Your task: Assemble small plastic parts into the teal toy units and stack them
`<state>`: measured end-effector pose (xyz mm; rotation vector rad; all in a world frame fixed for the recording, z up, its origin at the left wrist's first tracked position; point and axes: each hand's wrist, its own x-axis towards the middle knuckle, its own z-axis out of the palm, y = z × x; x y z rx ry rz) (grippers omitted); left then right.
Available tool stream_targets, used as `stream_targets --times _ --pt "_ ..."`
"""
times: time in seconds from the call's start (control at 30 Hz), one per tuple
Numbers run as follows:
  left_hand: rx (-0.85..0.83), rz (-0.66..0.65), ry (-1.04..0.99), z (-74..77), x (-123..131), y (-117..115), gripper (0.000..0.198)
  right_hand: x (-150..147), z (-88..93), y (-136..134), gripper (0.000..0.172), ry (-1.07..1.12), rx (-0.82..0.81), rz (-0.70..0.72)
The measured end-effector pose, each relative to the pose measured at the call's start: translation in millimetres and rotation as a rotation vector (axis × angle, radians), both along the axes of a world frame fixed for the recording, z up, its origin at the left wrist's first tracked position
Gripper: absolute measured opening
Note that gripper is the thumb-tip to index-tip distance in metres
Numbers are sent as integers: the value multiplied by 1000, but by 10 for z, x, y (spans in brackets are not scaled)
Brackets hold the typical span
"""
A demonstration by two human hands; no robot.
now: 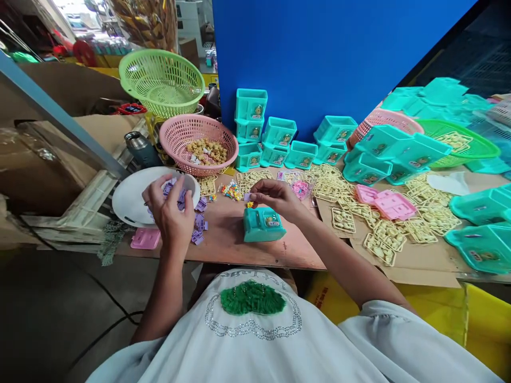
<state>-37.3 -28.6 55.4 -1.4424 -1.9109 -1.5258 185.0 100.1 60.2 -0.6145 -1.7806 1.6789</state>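
My left hand (171,208) is curled over the edge of a white bowl (130,201), fingers closed on small purple plastic pieces (180,198). More purple pieces (198,222) lie on the table beside it. My right hand (275,197) pinches a small purple piece (248,197) just above a teal toy box (262,224) that stands on the brown table (235,244) in front of me.
A pink basket (198,142) of tan parts and a green basket (162,81) stand at the back left. Teal boxes (279,139) are stacked against a blue board. Cream part frames (383,234), pink pieces (389,204) and more teal trays (483,244) cover the right side.
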Motion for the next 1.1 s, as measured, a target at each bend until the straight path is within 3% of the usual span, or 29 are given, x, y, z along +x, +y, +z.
stream_targets --times 0.07,0.17,0.23,0.3,0.37,0.43,0.5,0.57,0.67,0.77,0.87,0.97,1.1 --pt "-54 -191 -126 -56 102 17 26 1 9 -21 46 -13 9 23" --pt "-179 -593 -578 -207 427 83 29 -2 25 -82 46 -45 70 42" --pt "-217 -680 -782 -265 588 125 29 14 39 -135 44 -77 156 32" --pt "-237 -691 -742 -250 631 153 23 52 67 -191 38 -134 330 -4" --pt "-284 -726 -529 -182 581 171 15 104 118 -240 28 -221 588 -9" --pt "-344 -794 -320 -115 504 185 11 159 186 -265 23 -323 822 57" --pt "-389 -848 -219 -119 450 199 12 211 242 -249 25 -410 919 159" --pt "-413 -839 -212 -241 443 212 22 262 259 -185 26 -462 859 201" --pt "-443 -807 -311 -598 536 228 71 331 202 -48 30 -530 611 184" --pt "-432 -784 -415 -940 727 241 78 365 113 24 33 -614 484 153" --pt "-396 -675 -407 -1100 915 263 78 353 61 -15 26 -676 694 55" --pt "-380 -580 -345 -1137 1014 291 82 328 23 -79 23 -735 920 -16" --pt "-366 -538 -274 -1153 1038 312 82 317 -64 -75 18 -854 879 21"
